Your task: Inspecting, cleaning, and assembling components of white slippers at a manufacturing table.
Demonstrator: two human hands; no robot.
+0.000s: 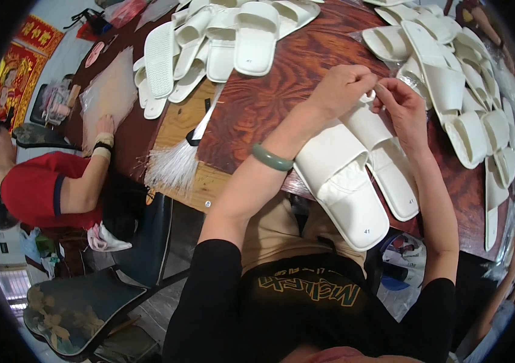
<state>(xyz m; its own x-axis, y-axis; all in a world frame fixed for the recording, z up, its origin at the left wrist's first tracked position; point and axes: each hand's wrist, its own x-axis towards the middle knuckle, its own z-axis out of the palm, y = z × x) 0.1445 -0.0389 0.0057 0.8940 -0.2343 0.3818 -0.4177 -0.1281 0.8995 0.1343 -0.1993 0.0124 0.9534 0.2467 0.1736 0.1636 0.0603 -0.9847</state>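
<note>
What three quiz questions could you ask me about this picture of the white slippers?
1. True or false: both hands, left hand and right hand, pinch at the far end of the pair of white foam slippers.
2. What is on the left wrist? A) green bangle B) watch C) nothing
3. What lies beside the dark red wooden table's pale board: a white tassel or a blue cup?

Key: 1 true; 2 A, the smooth green bangle; 3 the white thread tassel.

A home workshop: piled white slippers [233, 36] cover a wooden table [269, 91].
</note>
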